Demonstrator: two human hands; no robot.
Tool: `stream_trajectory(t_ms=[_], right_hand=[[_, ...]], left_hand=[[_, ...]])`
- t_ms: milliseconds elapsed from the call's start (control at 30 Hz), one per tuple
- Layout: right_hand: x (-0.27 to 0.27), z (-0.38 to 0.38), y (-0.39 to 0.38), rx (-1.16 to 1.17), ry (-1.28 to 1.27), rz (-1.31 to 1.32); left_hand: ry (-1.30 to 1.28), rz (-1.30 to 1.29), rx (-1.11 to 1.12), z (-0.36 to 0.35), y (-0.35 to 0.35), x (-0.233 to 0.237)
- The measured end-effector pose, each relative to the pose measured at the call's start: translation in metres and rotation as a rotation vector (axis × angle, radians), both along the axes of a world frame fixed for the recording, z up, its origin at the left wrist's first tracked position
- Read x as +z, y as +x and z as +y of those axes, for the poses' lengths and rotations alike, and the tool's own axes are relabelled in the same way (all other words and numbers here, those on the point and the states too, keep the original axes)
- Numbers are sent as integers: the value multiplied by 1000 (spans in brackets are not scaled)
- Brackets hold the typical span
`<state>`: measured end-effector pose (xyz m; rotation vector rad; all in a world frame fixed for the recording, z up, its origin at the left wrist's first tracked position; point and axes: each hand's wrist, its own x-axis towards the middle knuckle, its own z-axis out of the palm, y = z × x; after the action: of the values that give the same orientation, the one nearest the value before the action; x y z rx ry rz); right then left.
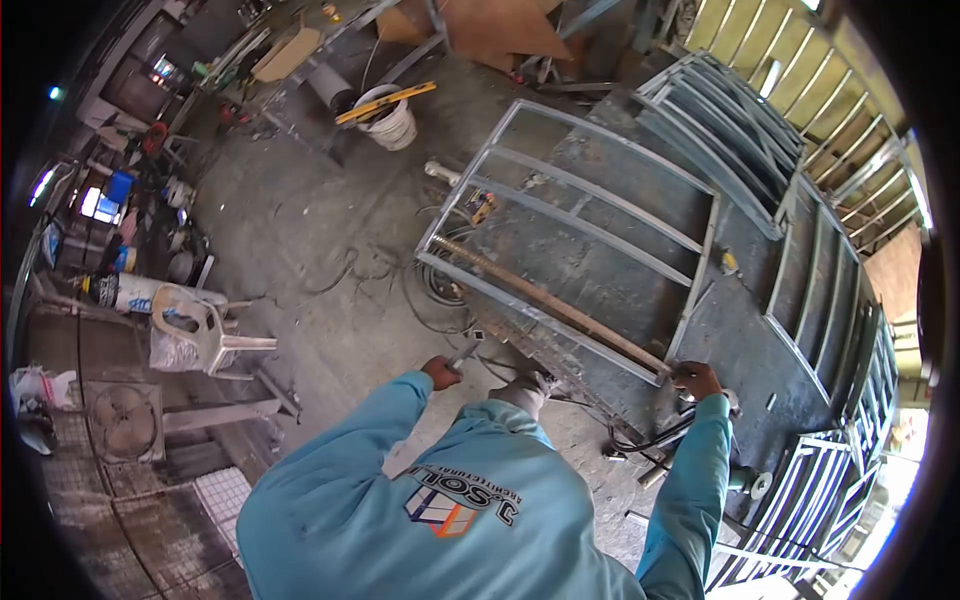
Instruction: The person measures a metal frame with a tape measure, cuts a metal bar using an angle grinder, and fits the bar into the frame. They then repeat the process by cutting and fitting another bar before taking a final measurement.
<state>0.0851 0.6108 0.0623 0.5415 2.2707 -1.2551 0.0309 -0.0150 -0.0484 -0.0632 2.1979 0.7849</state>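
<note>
My left hand is closed around a short piece of square metal tube, held off the table's near edge with its end pointing away from me. My right hand is at the near right corner of a rectangular metal frame, fingers bent over the corner. The frame lies flat on the dark worktable and has crossbars inside. A long brown bar runs beside its near side, ending close to my right hand. Whether my fingers also touch that bar is hidden.
More metal frames are stacked on the table's far right and lower right. An angle grinder sits by my right sleeve. Cables lie on the floor. A white bucket with a yellow level and a plastic chair stand left.
</note>
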Motion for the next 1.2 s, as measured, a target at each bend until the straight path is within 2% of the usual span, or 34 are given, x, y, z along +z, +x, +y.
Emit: stream_trajectory(t_ms=[100, 133, 167, 200, 300, 367, 433, 567, 1200], right_hand=[[-11, 6, -1, 18, 0, 6], [7, -2, -3, 25, -2, -11], [9, -5, 1, -12, 39, -18], [-1, 1, 3, -50, -27, -23], [2, 3, -2, 54, 71, -34], [12, -1, -6, 20, 68, -91], [10, 0, -6, 77, 9, -29], [5, 0, -7, 33, 40, -62], [26, -11, -11, 49, 74, -110]], left_hand=[[45, 81, -38, -10, 7, -19], [46, -6, 24, -12, 8, -18], [43, -80, 78, -7, 9, -5], [40, -154, 126, -2, 9, 9], [59, -123, 89, -8, 15, -3], [37, -80, 40, -11, 17, 4], [28, -100, 49, -13, 18, 11], [104, -122, 75, -15, 17, 11], [145, -85, 45, -3, -2, 17]])
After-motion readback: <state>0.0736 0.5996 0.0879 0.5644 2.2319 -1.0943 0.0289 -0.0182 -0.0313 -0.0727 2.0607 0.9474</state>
